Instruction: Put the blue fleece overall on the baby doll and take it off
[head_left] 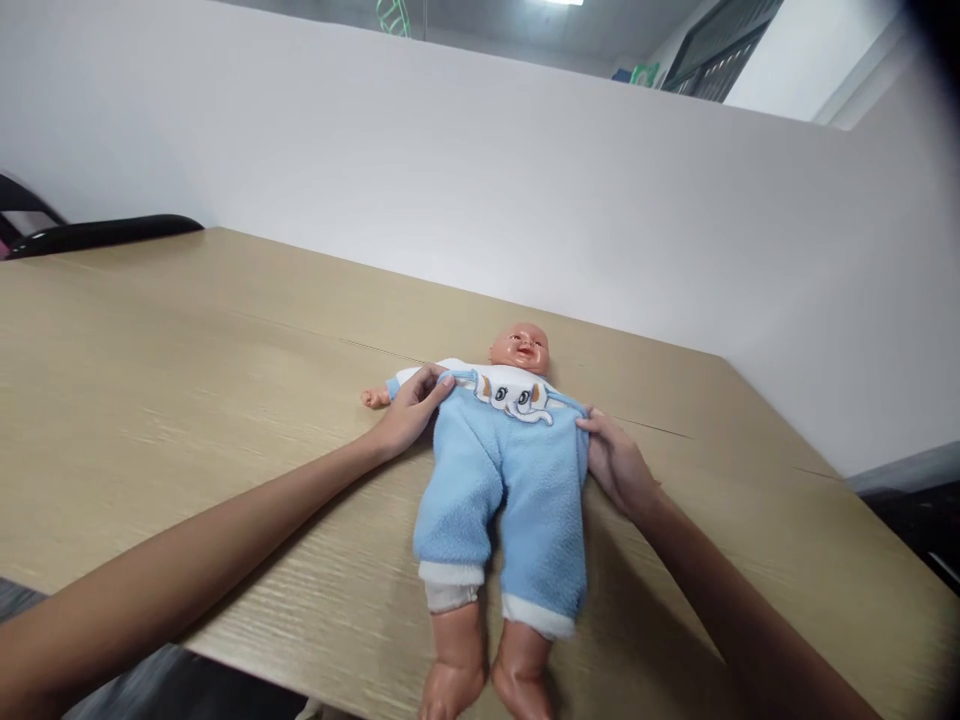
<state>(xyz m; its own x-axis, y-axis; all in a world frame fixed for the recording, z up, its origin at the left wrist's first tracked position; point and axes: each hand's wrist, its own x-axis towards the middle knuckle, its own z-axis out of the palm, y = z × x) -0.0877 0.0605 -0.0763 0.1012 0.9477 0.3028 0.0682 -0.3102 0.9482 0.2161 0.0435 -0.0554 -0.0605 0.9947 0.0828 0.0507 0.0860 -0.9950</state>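
A baby doll (523, 347) lies on its back on the wooden table, head away from me and bare feet towards me. It wears light blue fleece pants (469, 480) with white cuffs and a white top with an elephant face (517, 397) on the chest. My left hand (415, 403) pinches the waistband of the pants at the left side. At the right side, my right hand (615, 455) grips the same waistband between thumb and fingers. One doll hand (375, 398) sticks out beyond my left hand; the other doll arm is hidden.
The pale wooden table (187, 400) spreads to both sides, with thin seams in its top. A white wall (420, 170) rises behind it. A black chair (105, 232) stands at the far left, and a dark object (919, 520) is beyond the right edge.
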